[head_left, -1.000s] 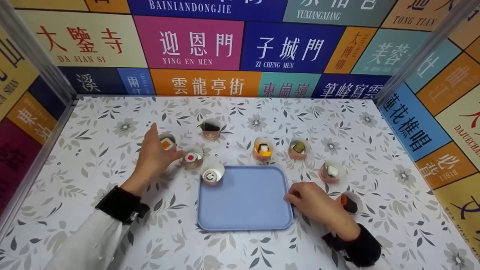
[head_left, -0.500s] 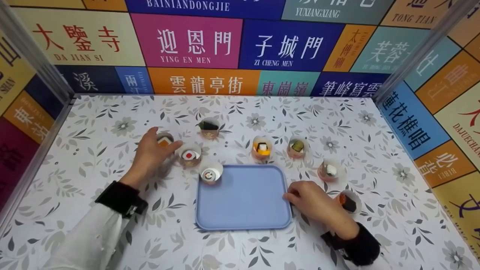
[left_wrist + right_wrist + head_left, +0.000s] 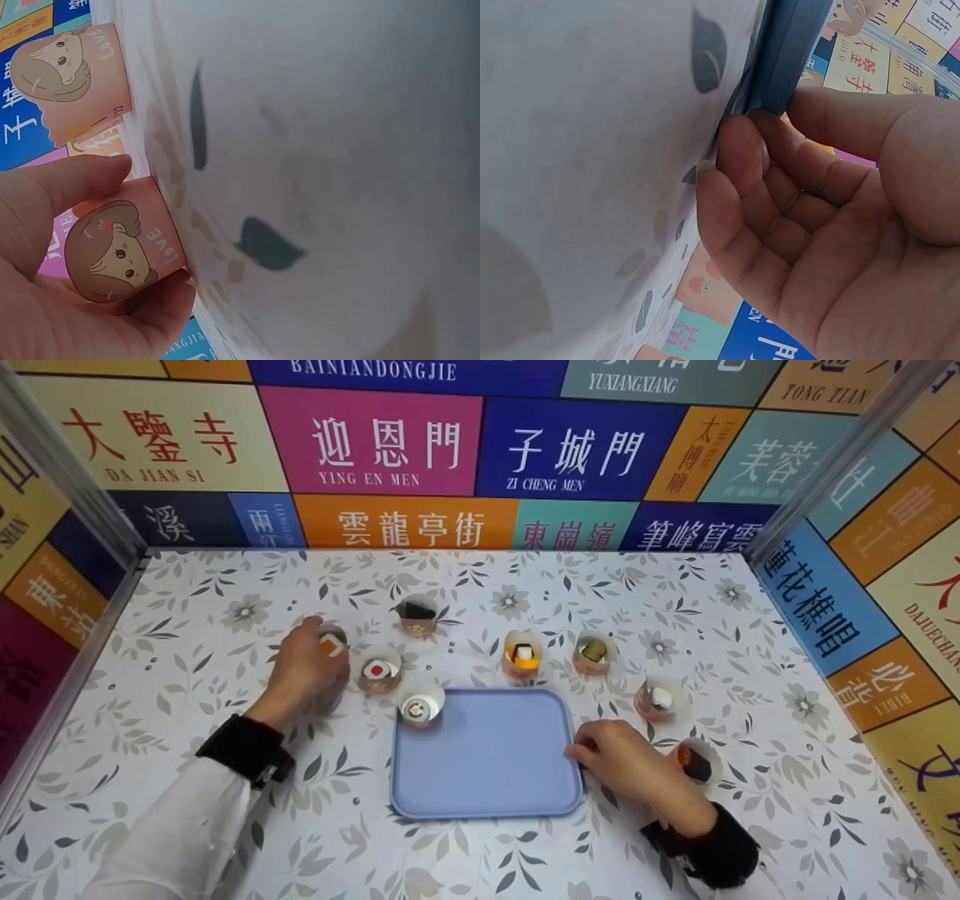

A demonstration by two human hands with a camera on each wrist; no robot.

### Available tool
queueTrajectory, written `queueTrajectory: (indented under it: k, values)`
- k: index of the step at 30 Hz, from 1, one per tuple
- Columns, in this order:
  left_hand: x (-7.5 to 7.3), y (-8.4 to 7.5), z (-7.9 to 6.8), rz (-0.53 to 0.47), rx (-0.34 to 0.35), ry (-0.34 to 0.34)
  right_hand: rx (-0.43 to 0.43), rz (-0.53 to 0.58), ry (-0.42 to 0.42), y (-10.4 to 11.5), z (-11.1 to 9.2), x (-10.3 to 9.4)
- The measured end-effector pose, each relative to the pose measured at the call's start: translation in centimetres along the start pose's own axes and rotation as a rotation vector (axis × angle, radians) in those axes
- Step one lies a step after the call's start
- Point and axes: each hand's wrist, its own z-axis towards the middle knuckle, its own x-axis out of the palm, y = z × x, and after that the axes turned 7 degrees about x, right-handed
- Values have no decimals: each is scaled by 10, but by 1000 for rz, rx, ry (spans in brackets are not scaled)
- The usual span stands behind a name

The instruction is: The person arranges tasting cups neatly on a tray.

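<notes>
My left hand [image 3: 298,664] grips a small pink paper cup [image 3: 124,240] printed with a cartoon girl and "LOVE", thumb on one side and fingers on the other. Inside that cup, a white piece with an orange centre [image 3: 331,644], like a sushi roll, shows in the head view. At the blue tray [image 3: 487,765], my right hand [image 3: 626,761] pinches the right rim; in the right wrist view the thumb lies over the tray edge [image 3: 791,52] and curled fingers sit under it. On the tray's far left corner stands a cup with a white-rimmed roll [image 3: 420,709].
Beside the left hand is a cup with a red-centred roll [image 3: 377,670]; behind it, one with a dark green piece [image 3: 416,615]. Cups with yellow [image 3: 522,655], green [image 3: 592,652], white [image 3: 658,700] and orange-black [image 3: 694,763] pieces curve round the tray's right. Printed panels [image 3: 405,442] enclose the table.
My left thumb and fingers, spread around the cup before, have come together on it. The right hand keeps its hold on the tray rim, and the tray stays in place.
</notes>
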Motion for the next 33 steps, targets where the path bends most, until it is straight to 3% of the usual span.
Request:
queueTrajectory:
  k: [5, 13, 21, 33]
  values:
    - [2, -2, 0, 18, 22, -10, 6, 2, 8, 0, 0, 0]
    - [3, -3, -3, -40, 5, -44, 8, 12, 17, 0, 0, -1]
    - [-3, -14, -8, -2, 4, -71, -23, 16, 3, -1, -1, 0]
    - [-3, -45, -23, -18, 126, -114, -16, 14, 2, -2, -1, 1]
